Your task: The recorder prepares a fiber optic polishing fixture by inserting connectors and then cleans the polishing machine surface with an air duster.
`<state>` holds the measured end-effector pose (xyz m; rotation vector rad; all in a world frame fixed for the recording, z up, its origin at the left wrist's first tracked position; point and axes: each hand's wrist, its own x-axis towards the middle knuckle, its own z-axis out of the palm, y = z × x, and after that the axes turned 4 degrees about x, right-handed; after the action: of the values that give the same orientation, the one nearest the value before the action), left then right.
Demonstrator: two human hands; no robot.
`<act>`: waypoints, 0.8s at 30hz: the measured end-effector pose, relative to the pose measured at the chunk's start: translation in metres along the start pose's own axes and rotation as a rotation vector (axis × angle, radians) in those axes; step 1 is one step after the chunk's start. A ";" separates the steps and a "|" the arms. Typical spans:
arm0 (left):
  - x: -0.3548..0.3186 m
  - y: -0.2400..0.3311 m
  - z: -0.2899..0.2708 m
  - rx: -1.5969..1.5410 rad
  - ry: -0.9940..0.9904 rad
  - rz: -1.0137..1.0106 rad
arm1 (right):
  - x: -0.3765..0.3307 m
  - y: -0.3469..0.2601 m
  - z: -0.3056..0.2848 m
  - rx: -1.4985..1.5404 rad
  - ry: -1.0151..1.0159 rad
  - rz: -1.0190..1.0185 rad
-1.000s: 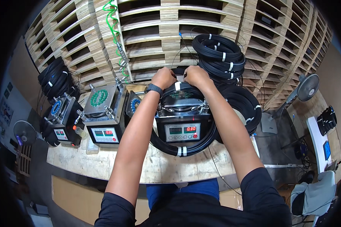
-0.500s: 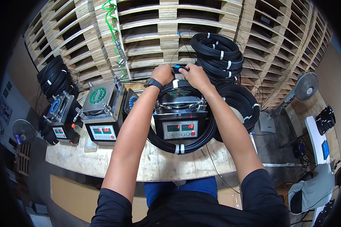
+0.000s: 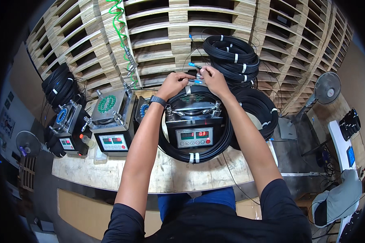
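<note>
Above the far side of the middle polishing machine, both of my hands work close together. My right hand is closed on a fiber-optic connector with a blue tip, which points up and to the left. In my left hand, thumb and finger pinch a thin cable end, and a second blue-tipped connector sticks out to the right of them. A coil of black cable, bound with white tape, lies around the machine. The hands partly hide the cable ends.
Two similar machines, one with a green connector ring and one with a blue ring, stand to the left. Stacked black coils rise behind at right. Wooden pallets back the bench. A fan stands right.
My right hand has lifted slightly and now holds a blue-tipped connector tilted up. My left hand has shifted a little down, and a second blue tip shows beside it.
</note>
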<state>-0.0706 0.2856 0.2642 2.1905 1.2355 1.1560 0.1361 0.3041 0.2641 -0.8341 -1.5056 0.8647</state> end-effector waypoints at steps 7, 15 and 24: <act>-0.001 -0.010 -0.002 -0.497 -0.078 -0.119 | -0.014 -0.006 -0.013 -0.133 -0.327 -0.041; -0.006 0.005 -0.014 -0.643 -0.069 -0.303 | -0.013 -0.013 -0.018 -0.024 -0.425 0.069; -0.014 -0.004 -0.009 -0.316 -0.013 -0.180 | -0.015 -0.019 -0.024 -0.211 -0.386 0.010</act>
<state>-0.0835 0.2751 0.2604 1.8153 1.1311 1.1711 0.1610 0.2839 0.2760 -0.8596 -1.9581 0.9213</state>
